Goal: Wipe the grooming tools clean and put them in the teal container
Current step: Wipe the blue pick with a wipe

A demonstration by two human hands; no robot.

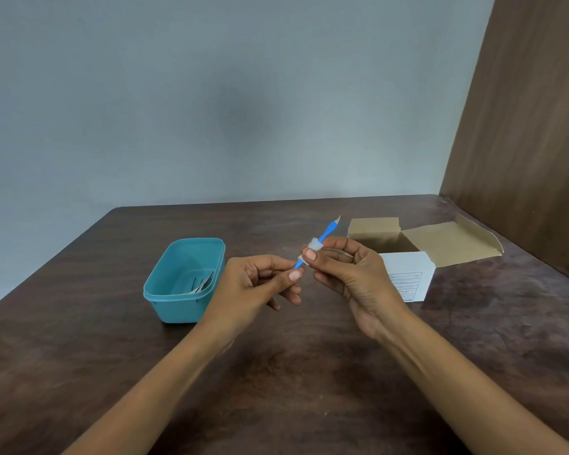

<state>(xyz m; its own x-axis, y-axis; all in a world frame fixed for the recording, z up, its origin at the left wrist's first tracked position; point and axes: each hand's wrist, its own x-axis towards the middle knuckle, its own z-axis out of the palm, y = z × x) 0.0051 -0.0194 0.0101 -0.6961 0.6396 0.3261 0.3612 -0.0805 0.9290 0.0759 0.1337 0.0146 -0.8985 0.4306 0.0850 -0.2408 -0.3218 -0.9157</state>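
Observation:
A thin blue grooming tool (326,232) with a metal tip is held slanted above the table, tip pointing up and away. My left hand (260,284) pinches its lower end between thumb and fingers. My right hand (345,270) pinches a small white wipe (315,246) around the middle of the tool's shaft. The teal container (165,290) stands on the table to the left of my left hand. Inside it lie small metal scissors (203,284) and something yellowish, partly hidden by the wall.
An open cardboard box (440,241) with a white front panel sits behind my right hand at the right. A brown wooden panel (523,126) rises at the table's right edge. A grey wall stands behind the dark wooden table (309,372).

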